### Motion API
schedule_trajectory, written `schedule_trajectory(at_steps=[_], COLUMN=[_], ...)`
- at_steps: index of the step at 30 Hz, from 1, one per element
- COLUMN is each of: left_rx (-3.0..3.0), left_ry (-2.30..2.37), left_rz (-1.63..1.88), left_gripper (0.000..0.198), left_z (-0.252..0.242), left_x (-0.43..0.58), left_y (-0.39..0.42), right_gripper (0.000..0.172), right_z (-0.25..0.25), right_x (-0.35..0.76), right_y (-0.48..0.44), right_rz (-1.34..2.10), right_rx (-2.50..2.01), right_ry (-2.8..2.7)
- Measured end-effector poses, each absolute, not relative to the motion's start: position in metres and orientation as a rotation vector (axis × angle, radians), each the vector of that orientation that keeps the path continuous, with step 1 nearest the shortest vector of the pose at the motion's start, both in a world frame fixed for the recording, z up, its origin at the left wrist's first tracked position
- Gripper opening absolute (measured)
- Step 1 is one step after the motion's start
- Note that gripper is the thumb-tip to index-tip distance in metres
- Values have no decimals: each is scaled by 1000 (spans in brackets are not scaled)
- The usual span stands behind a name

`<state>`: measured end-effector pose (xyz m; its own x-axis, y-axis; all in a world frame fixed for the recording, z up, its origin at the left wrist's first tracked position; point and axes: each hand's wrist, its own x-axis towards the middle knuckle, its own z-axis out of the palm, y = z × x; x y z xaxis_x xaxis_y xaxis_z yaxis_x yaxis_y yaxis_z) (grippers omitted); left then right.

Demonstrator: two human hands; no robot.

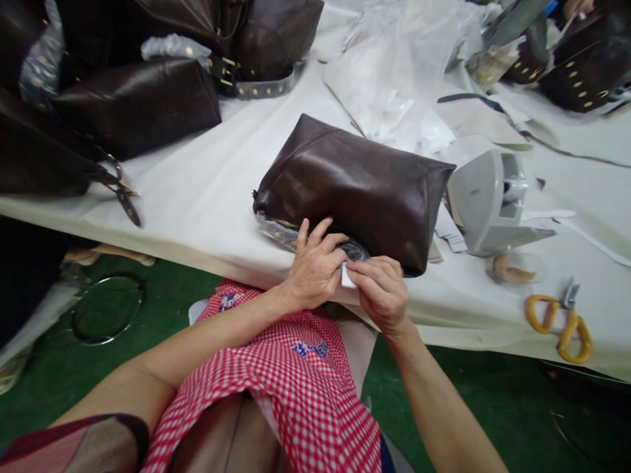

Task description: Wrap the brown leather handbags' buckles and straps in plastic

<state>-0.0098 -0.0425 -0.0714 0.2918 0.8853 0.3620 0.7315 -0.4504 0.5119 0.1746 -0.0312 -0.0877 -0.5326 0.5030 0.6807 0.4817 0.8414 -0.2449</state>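
A dark brown leather bag (345, 187) lies on its side at the front edge of the table, a gold zip and clear plastic wrapping (279, 230) along its near side. My left hand (315, 266) rests against that near side with its fingers spread over the plastic. Pinched in the fingers of my right hand (382, 289) is a small white tag (348, 276), just beside my left hand. The tips of my right fingers touch the bag's lower edge. Whatever lies under my left palm is hidden.
More dark brown bags (142, 98) crowd the left of the cloth-covered table (197, 171). To the right are a grey tape dispenser (488, 197), a small clear dish (515, 268) and orange-handled scissors (562, 318). Clear plastic sheets (389, 66) heap behind. A co-worker's hand (578, 8) shows top right.
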Motion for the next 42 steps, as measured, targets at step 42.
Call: schedule_trajectory(at_steps=[42], left_rx=[2911], left_ry=[1343], left_rz=[529], left_gripper=[13], left_z=[-44], left_x=[-2], left_y=[-14], right_gripper=[24], right_z=[-76], right_x=[192], right_y=[-7], right_rz=[-240], right_rx=[-489], right_ry=[-2459])
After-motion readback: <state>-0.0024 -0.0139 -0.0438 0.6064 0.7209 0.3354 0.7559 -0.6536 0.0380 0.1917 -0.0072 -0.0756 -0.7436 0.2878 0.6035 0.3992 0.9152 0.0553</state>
